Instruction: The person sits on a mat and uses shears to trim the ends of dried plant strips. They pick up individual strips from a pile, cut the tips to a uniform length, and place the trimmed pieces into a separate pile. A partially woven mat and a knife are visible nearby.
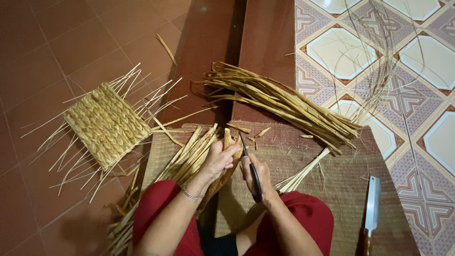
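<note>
The left hand (219, 159) is wrapped around a bundle of flat, pale golden dried reed strips (189, 159), its long axis running up and away to the right. Black-handled scissors (252, 173) are gripped by the right hand (256, 178), blades seemingly at the strip tips just beside the left fingers. Outward, a woven rectangular straw panel (106, 124) lies left, a white-bladed knife (372, 206) right, on the brown woven mat (332, 189).
</note>
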